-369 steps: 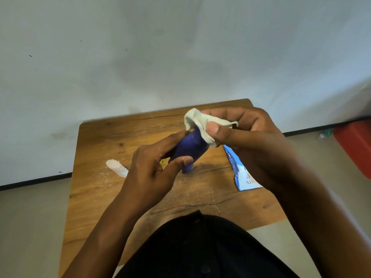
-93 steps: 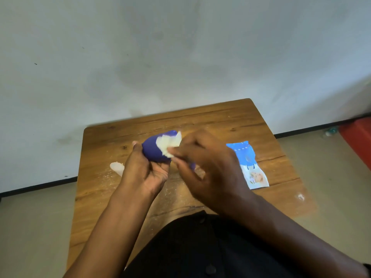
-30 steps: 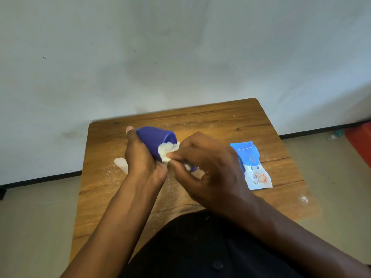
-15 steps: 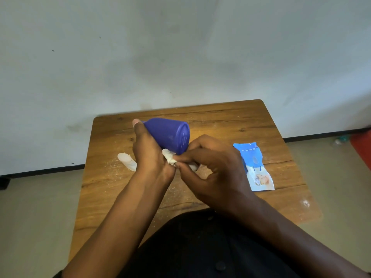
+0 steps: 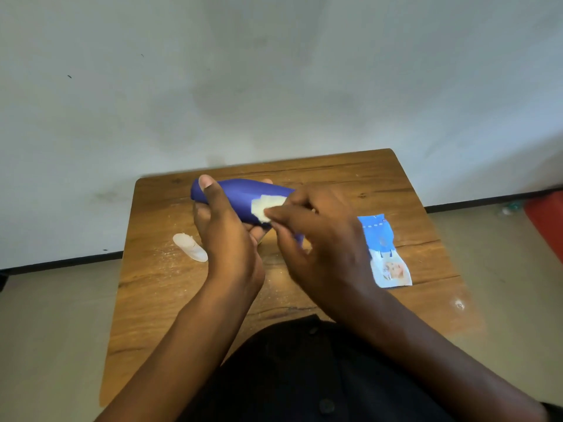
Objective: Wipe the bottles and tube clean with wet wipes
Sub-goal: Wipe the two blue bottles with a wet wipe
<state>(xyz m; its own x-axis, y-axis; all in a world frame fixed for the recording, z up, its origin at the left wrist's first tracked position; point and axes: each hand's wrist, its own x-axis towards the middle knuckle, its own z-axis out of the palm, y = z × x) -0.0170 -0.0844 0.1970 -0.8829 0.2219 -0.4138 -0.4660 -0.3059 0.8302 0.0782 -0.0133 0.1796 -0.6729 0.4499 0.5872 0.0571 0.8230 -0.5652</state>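
Note:
A dark blue bottle [image 5: 240, 197] lies sideways above the wooden table [image 5: 380, 184]. My left hand [image 5: 227, 236] grips it from below, thumb over its left end. My right hand [image 5: 320, 245] pinches a crumpled white wet wipe [image 5: 266, 207] and presses it against the bottle's side. The bottle's right end is hidden behind my right hand. A small white tube [image 5: 190, 247] lies on the table left of my left hand.
A blue wet-wipe packet [image 5: 384, 251] lies on the table to the right of my hands. White specks dust the tabletop. A grey wall stands close behind the table. Something red [image 5: 548, 220] sits on the floor at far right.
The bottle has turned from showing its base to lying sideways. My right hand has carried the wipe up from under the bottle onto its side.

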